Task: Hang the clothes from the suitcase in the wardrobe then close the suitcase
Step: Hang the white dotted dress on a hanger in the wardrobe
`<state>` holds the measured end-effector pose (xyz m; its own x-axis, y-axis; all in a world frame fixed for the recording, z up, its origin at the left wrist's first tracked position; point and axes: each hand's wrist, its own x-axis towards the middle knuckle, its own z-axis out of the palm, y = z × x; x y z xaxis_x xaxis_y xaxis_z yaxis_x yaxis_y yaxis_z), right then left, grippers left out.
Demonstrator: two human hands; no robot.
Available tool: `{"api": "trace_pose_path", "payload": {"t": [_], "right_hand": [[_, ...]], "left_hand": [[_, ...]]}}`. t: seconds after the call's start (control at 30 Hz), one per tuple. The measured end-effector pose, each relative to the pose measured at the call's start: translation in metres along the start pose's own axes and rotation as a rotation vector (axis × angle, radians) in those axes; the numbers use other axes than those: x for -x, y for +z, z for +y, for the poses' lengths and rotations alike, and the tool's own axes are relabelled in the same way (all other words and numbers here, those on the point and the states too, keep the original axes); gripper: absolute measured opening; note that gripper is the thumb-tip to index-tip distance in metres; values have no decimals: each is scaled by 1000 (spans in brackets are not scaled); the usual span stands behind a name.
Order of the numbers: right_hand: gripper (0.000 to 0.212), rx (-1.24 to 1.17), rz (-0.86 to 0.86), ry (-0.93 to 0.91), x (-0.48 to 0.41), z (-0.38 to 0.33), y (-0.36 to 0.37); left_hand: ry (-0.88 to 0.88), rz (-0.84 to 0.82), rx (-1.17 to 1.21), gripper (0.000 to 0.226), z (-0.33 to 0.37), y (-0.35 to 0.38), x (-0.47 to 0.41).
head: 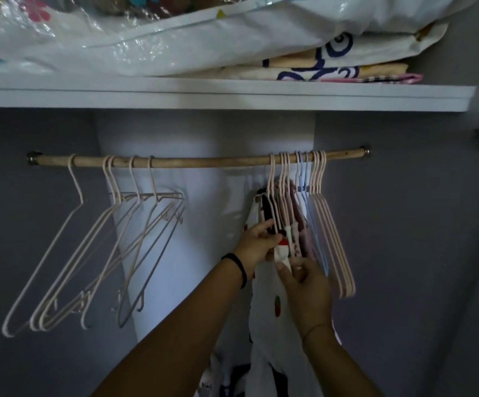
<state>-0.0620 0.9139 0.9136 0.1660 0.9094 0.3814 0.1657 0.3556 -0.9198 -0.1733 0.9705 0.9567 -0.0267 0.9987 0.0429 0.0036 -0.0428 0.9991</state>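
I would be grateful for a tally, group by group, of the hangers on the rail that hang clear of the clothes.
Bare hangers, left of the clothes: 5
Blue hangers: 2
Pink hangers, far right: 3
Total: 10

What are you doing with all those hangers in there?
A person is hanging clothes in the wardrobe. The left hand and the right hand both hold a white garment with red prints, up among the filled hangers at the right end of the wooden rod. Empty hangers dangle on the left end. The suitcase isn't in view.
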Motion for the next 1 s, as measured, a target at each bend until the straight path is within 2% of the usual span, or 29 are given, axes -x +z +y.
{"api": "trace_pose_path", "payload": {"t": [0.23, 0.47, 0.67, 0.8, 0.9, 1.0], "right_hand": [[15, 52, -8, -55, 14, -6, 14], [18, 53, 45, -266, 52, -40, 26], [15, -24, -129, -313, 101, -50, 46], [14, -61, -207, -324, 144, -49, 63], [16, -114, -388, -299, 181, -46, 77], [27, -127, -589, -286, 222, -41, 84]], "left_hand": [[-12, 46, -88, 50, -5, -22, 48], [30, 217, -197, 47, -11, -74, 122], [62, 300, -234, 37, -30, -109, 211], [35, 417, -232, 35, -49, -125, 281], [11, 536, -279, 36, -58, -133, 337], [-48, 636, -341, 37, -72, -130, 396]]}}
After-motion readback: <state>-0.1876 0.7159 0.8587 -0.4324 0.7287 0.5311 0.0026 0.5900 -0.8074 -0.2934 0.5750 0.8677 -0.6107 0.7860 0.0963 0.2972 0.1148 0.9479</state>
